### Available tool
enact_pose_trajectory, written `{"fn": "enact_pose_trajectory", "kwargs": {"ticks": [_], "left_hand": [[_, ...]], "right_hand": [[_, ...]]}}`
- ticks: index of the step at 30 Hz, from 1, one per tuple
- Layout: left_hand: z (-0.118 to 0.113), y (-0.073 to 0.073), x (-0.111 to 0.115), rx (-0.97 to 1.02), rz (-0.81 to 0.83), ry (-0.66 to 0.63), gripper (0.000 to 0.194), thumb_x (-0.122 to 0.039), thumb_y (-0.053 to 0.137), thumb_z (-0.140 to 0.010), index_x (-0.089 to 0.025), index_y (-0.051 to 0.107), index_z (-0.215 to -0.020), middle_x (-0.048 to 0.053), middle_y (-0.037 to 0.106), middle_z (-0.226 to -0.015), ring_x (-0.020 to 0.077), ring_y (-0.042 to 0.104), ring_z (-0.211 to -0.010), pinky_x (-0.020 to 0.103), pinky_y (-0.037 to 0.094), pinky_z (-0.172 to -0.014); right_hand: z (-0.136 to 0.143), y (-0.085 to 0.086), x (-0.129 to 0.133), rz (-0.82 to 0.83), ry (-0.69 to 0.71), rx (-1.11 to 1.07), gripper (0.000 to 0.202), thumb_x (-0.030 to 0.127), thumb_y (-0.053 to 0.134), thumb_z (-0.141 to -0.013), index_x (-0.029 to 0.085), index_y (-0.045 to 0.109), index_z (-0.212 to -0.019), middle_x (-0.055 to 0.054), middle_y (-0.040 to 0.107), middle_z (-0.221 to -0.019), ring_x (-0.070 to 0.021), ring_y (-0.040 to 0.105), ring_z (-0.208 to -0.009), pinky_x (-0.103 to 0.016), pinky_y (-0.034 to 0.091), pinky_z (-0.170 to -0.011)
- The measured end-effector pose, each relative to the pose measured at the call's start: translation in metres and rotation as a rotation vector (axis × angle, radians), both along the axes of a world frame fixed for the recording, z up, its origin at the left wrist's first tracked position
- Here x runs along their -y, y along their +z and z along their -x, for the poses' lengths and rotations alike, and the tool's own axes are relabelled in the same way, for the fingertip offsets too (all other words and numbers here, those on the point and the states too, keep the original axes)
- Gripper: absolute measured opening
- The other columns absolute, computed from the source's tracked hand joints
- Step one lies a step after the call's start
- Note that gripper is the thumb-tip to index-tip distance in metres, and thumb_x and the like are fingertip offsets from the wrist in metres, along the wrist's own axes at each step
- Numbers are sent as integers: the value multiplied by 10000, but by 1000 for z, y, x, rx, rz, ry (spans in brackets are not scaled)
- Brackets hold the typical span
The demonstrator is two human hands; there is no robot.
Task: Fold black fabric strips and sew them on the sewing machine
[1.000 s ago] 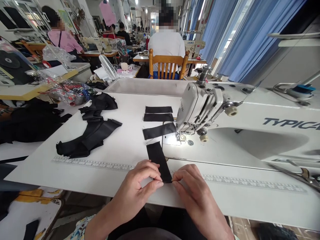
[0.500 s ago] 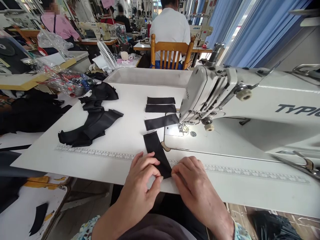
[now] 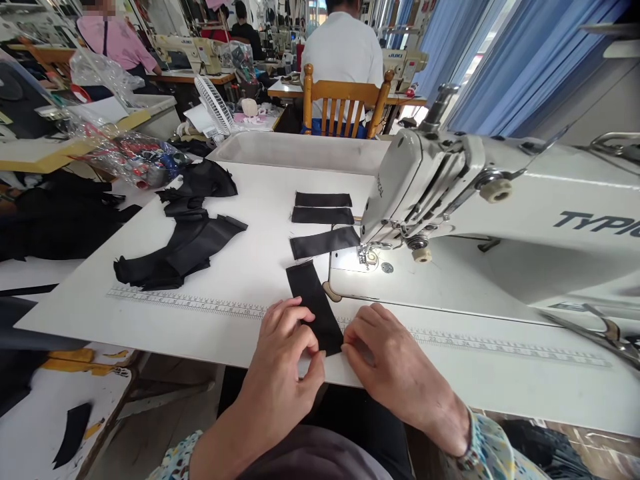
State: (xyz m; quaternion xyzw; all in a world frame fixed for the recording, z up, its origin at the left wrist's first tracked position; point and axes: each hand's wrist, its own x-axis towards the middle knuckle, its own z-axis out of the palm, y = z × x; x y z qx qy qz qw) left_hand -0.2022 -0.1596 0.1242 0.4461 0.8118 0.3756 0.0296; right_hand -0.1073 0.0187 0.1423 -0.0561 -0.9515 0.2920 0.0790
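Workroom beyond the white counter (image 3: pixel 265 233) has a person in pink (image 3: pixel 117 40) at left and a person in white (image 3: pixel 343 50) near centre. On the counter's left side lie loose black cloth pieces (image 3: pixel 187 250), overlapping, above a printed measuring scale (image 3: pixel 187 303). Left hand (image 3: pixel 280 380) reaches in from lower left, back upward, fingers bent, thumb and forefinger close at the near left corner of a black strip (image 3: pixel 313 297). That strip lies slanted across the scale, near end between both hands, far end below three other strips (image 3: pixel 323 215), all untouched. Right hand (image 3: pixel 400 370) angles in from lower right, fingers curled, thumb and forefinger tips together at the near right corner. Whether either hand has cloth clamped, I cannot tell. Strip position, in my judgement, suits fine edge handling. Further right stand the sewing machine (image 3: pixel 530 200) and, at the edge, scissors (image 3: pixel 595 327).
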Motion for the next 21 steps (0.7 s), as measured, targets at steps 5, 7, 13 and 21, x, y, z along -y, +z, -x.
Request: {"fn": "enact_pose_trajectory", "kwargs": {"ticks": [5, 7, 13, 21], "left_hand": [[-1, -3, -3, -28, -8, 19, 187, -43, 545, -876, -198, 489, -787, 94, 527, -1088, 348, 406, -1370, 562, 461, -1066], [-1, -4, -4, -46, -6, 24, 192, -35, 549, -862, -198, 486, -784, 93, 517, -1073, 350, 405, -1364, 579, 451, -1076], [-2, 1, -4, -49, 48, 15, 228, -28, 562, -841, -219, 581, -964, 117, 494, -1212, 389, 339, -1420, 650, 445, -1087], [6, 5, 0, -135, 94, -138, 429, 38, 501, -864, -290, 710, -1047, 67, 510, -1324, 370, 242, -1500, 704, 262, -1198]], "right_hand": [[3, -2, -3, -46, 16, 2, 174, 63, 552, -864, 204, 519, -766, -32, 543, -815, -199, 468, -794, -358, 431, -693], [4, -3, -3, -77, 26, -1, 172, 62, 549, -855, 203, 519, -762, -33, 547, -815, -198, 466, -791, -356, 432, -688], [9, 1, -8, -146, 68, 26, 162, 51, 550, -827, 195, 531, -753, -30, 564, -807, -189, 479, -791, -353, 434, -698], [15, 1, -12, -194, 96, 19, 226, 30, 589, -816, 205, 503, -703, -8, 560, -758, -167, 479, -739, -330, 417, -659]]}}
